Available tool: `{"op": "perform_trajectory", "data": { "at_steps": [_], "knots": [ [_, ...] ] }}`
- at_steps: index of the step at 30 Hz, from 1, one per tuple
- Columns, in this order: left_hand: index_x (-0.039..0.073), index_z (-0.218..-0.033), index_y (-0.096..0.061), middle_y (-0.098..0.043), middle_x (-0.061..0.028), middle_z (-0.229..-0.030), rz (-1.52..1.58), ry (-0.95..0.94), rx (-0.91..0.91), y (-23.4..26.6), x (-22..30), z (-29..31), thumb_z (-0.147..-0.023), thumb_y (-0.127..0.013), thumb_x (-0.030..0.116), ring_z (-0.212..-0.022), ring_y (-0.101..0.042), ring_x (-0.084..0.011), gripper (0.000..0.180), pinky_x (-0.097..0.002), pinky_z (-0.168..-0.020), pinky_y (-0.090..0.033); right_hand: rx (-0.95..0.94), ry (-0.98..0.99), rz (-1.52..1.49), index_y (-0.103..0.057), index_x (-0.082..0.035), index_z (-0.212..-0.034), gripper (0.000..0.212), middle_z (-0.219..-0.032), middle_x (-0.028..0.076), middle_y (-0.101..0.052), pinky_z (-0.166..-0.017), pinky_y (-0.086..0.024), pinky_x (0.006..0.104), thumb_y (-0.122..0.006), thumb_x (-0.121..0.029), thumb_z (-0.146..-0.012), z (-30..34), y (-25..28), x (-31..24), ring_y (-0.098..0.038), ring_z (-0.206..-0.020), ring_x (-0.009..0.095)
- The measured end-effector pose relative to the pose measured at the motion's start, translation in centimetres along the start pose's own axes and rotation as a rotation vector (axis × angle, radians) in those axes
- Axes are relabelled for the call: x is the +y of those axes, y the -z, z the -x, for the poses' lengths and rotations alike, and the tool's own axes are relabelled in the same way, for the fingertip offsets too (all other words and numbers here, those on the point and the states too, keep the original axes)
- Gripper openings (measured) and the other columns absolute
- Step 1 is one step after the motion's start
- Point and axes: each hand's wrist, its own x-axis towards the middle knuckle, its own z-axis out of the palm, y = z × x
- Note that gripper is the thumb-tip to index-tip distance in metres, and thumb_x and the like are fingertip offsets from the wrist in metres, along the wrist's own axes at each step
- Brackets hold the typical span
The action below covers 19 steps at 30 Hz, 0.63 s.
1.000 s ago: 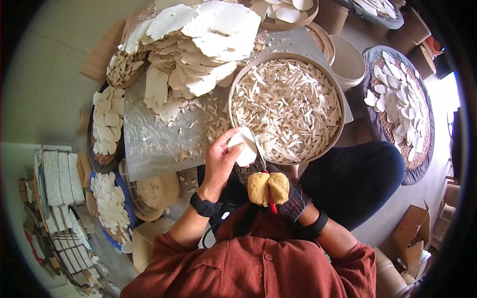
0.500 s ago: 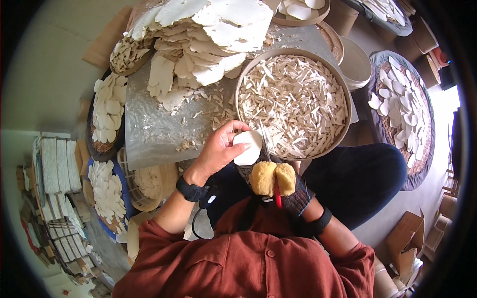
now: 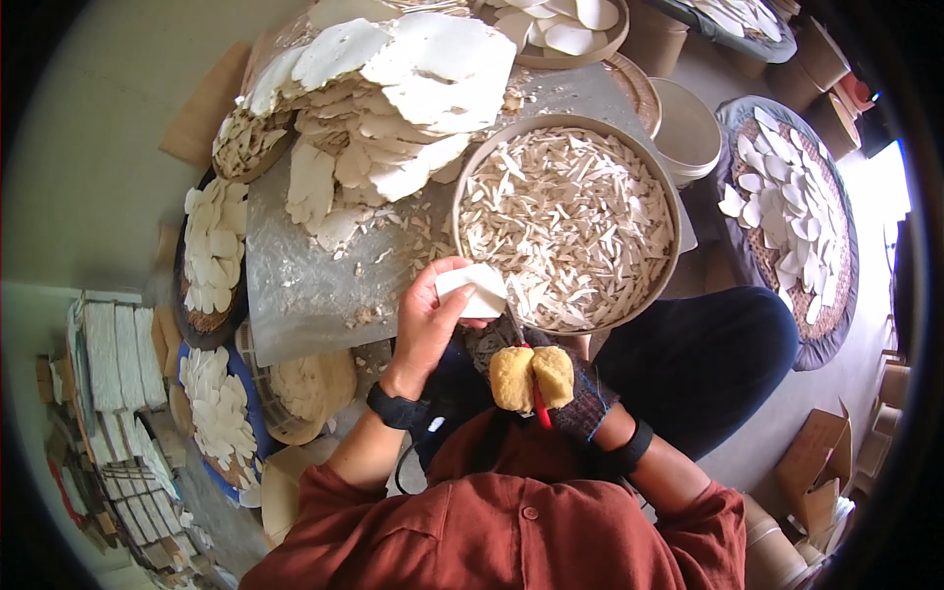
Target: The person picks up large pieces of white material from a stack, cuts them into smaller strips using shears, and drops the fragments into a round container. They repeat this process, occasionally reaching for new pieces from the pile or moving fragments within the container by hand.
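Between the thumb and fingers of my left hand (image 3: 423, 320) is a thin white flat piece (image 3: 470, 291) with trimmed, angular edges. My right hand (image 3: 586, 398), in a dark knitted glove, is closed round a pair of scissors (image 3: 512, 323). Thick yellow padding (image 3: 531, 379) wraps the scissors' handles, and a red part shows between the pads. Their dark blades point away from me, tips close beside the white piece. Just beyond both hands, a round shallow tray (image 3: 676, 211) holds many thin off-white slivers.
A large stack of rough white slabs (image 3: 393, 79) stands on the grey sheet-topped table (image 3: 285, 285), among crumbs. Round trays of white pieces stand at the left (image 3: 211, 320) and right (image 3: 836, 324). A pale bucket (image 3: 685, 128) is beyond the sliver tray. A cardboard box (image 3: 811, 462) lies lower right.
My left hand has shifted left and slightly toward me, turning the white piece so it lies more sideways. The scissors have moved slightly nearer me. The whole view has shifted a little.
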Motion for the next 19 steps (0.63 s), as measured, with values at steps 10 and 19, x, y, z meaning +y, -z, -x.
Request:
{"op": "perform_trajectory", "data": {
  "at_steps": [10,19],
  "knots": [
    [0.0,-0.12,-0.048,-0.064,-0.0102,-0.092,-0.328,0.359,-0.606,-3.3,6.5,-4.8,-0.085,-0.054,0.001,-0.06,-0.063,-0.0133,0.035,-0.0234,-0.05,-0.053,0.246,0.033,0.332,-0.056,-0.004,-0.115,0.029,-0.11,0.01,-0.062,-0.087,-0.05,0.032,-0.061,-0.014,-0.088,6.6,-6.5,-2.0,-0.061,-0.101,0.018],
    [0.007,-0.148,-0.009,-0.048,-0.0175,-0.135,-0.271,-0.039,-0.813,-10.4,12.7,-13.7,-0.089,-0.064,0.021,-0.111,-0.058,-0.0348,0.082,-0.0322,-0.096,-0.048,0.054,-0.145,1.175,-0.057,-0.005,-0.112,0.019,-0.101,0.007,-0.06,-0.088,-0.047,0.0262,-0.05,-0.011,-0.095,7.3,-13.5,-2.6,-0.059,-0.096,0.016]
  ]
}}
